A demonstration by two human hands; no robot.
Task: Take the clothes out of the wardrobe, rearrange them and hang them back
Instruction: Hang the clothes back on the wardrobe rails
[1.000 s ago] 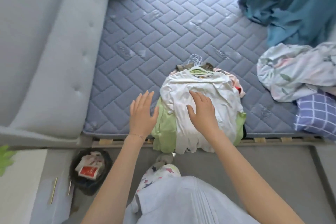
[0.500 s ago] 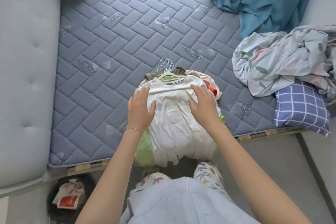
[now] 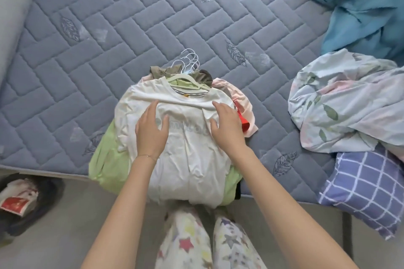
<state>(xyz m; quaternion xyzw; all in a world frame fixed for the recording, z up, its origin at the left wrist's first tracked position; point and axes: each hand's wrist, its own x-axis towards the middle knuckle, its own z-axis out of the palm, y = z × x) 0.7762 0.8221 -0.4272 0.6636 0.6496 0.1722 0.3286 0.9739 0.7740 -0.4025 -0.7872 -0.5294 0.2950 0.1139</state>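
While atop the pile (image 3: 105,159), white shirt (image 3: 190,159) flat beneath spread fingers (image 3: 152,109)

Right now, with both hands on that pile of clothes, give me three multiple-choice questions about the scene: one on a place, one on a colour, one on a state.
1. Where does the pile of clothes lie?
A. on the floor
B. at the near edge of the mattress
C. on a checked pillow

2. What colour is the top shirt?
A. white
B. red
C. teal

3. How do the left hand and right hand lie?
A. both gripping hangers
B. both lifted clear of the pile
C. both flat on the top shirt

Answers:
1 B: the pile sits on the quilted mattress, its lower end hanging over the near edge.
2 A: the top shirt is white, with green cloth beneath it.
3 C: both hands rest on the shirt, fingers fairly straight.
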